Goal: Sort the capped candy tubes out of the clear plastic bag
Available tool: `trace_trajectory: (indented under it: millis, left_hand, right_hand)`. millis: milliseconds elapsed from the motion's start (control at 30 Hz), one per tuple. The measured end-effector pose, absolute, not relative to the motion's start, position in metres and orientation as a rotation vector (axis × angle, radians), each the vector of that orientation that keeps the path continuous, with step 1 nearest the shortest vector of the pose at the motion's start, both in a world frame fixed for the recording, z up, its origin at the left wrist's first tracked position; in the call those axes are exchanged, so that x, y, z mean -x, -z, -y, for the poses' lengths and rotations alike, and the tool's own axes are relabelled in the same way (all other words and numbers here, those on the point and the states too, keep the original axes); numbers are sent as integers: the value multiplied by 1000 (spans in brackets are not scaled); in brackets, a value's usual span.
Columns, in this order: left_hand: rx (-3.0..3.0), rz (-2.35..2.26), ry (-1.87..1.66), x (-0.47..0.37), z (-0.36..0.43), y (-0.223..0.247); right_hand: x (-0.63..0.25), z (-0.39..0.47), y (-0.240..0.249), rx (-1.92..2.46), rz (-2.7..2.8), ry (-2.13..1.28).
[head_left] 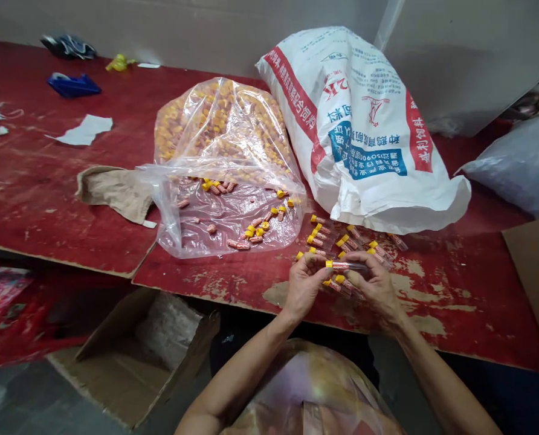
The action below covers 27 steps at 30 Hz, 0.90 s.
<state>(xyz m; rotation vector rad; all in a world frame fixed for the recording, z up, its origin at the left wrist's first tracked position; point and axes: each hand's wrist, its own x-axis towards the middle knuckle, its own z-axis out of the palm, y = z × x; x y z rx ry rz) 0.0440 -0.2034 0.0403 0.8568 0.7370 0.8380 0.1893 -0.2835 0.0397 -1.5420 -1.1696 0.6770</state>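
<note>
My left hand (306, 284) pinches the yellow-capped end of a small clear tube (342, 266) with pinkish contents. At the tube's other end, my right hand (373, 284) has its fingers closed on it. The tube lies level between both hands, just above the red table (233, 278). Several similar capped tubes (319, 232) lie scattered beyond and under my hands. A clear plastic bag (224, 127) full of yellow-capped tubes lies to the left, with some loose tubes in its flattened mouth.
A large white printed sack (364, 121) stands behind the tubes. Left are a beige cloth (115, 190), white paper (83, 130) and a blue tape dispenser (74, 86). An open cardboard box (129, 362) sits below the table's front edge. Another bag (518, 163) is far right.
</note>
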Motion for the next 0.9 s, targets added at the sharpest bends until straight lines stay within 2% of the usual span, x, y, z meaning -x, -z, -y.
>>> trace_trajectory:
  millis: [100, 200, 300, 400, 533, 667, 767, 900]
  left_hand:
    - [-927, -787, -855, -47, 214, -35]
    - [-1036, -814, -865, -47, 222, -28]
    - [-1141, -800, -892, -46, 225, -25]
    - [-1228, -777, -906, -47, 220, -28]
    - [-1372, -670, -845, -53, 205, -37]
    - [-1601, -629, -858, -52, 179, -41]
    - [-1777, -876, -1080, -36, 137, -30]
    - [-2004, -1428, -1139, 3, 55, -9]
  right_hand:
    - [-182, 284, -30, 1584, 1257, -656]
    - [-174, 287, -19, 1630, 1317, -440]
    - [-159, 291, -7, 1564, 1235, -263]
    - [-143, 288, 2, 1482, 1110, -227]
    - [-147, 282, -5, 1534, 1082, -139]
    - [-197, 295, -22, 1772, 1170, 72]
    - [-256, 305, -18, 1992, 915, 263]
    - [-313, 313, 6, 2263, 963, 158]
